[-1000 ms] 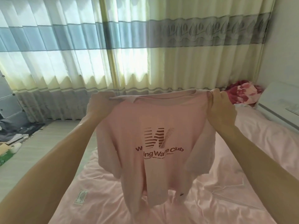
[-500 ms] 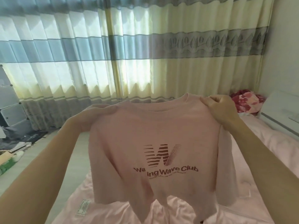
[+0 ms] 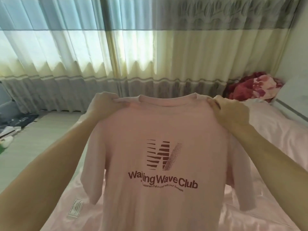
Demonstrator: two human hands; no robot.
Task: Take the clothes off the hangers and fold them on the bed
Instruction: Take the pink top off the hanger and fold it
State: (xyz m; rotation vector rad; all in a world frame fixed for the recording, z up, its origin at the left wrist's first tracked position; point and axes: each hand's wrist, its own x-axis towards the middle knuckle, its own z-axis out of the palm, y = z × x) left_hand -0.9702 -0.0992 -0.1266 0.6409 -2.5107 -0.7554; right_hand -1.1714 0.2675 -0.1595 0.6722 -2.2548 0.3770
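Note:
A pale pink T-shirt [image 3: 156, 130] with a dark red "W" logo and the words "Wave Club" hangs spread out in front of me, print facing me. My left hand [image 3: 103, 105] pinches its left shoulder and my right hand [image 3: 228, 110] pinches its right shoulder, both at the same height beside the collar. The shirt's sleeves droop at the sides and its hem drops out of the frame at the bottom. Below it lies the bed [image 3: 275, 130] with a shiny pink cover. No hanger is visible.
A red and pink floral bundle [image 3: 255, 87] lies at the bed's far right corner by a white wall. Long striped curtains [image 3: 150, 47] hang behind the bed. Dark clothes and clutter [image 3: 18, 124] sit on the pale floor at the left. A white label [image 3: 75, 209] shows on the bed cover.
The T-shirt has been lifted and spread wider, hanging flat and centred. My left hand has shifted from the sleeve side to the shoulder near the collar. The view has closed in.

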